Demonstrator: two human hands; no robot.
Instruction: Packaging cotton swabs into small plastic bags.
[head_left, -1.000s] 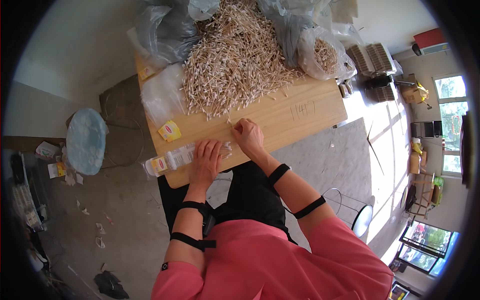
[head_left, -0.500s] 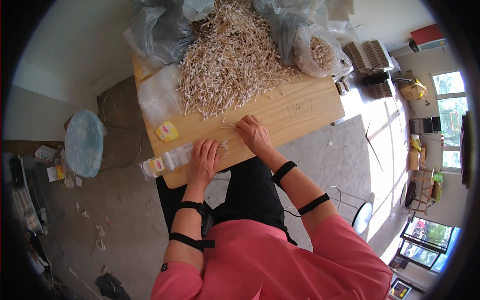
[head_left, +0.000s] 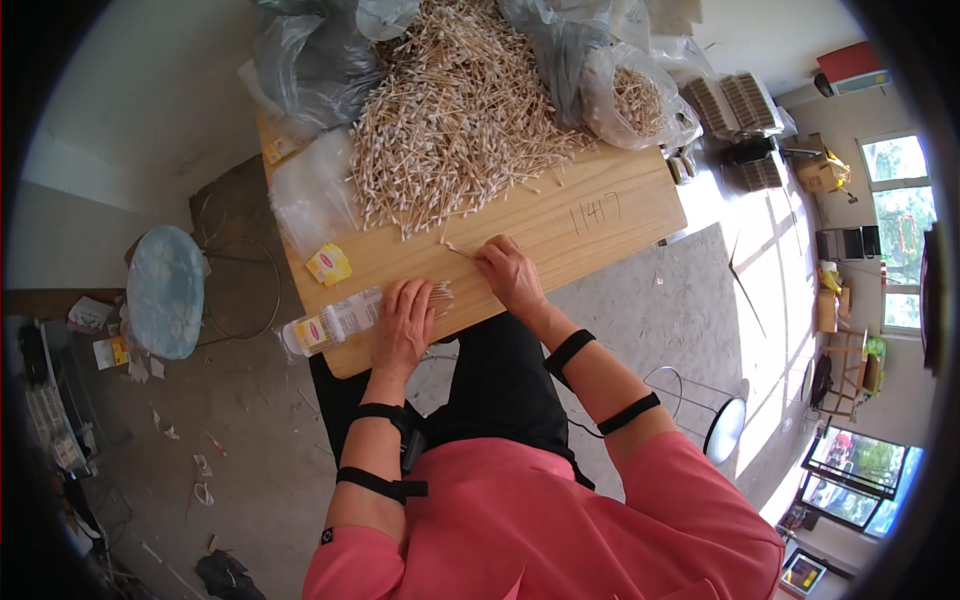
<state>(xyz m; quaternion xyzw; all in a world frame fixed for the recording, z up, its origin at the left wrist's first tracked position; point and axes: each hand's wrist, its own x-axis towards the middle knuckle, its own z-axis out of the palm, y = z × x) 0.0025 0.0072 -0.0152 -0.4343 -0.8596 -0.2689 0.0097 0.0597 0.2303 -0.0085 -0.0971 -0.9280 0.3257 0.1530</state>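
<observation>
A large heap of cotton swabs covers the far part of the wooden board. Near its front edge, my left hand bends over a clear plastic bag of cotton swabs and presses it down. White swab tips stick out past its fingers on the right. My right hand pinches a cotton swab just above the bare wood, its tip pointing left toward the heap. How many swabs sit in that pinch is hard to make out. A yellow card lies beyond the bag.
Empty clear bags lie at the board's left edge. Grey plastic sacks flank the heap, and a clear sack of swabs stands at the right. A blue-covered stool is on the floor at left.
My right hand has lifted and turned slightly, and the swab in its fingers now shows more plainly and at a steeper slant. The left hand stays on the bag.
</observation>
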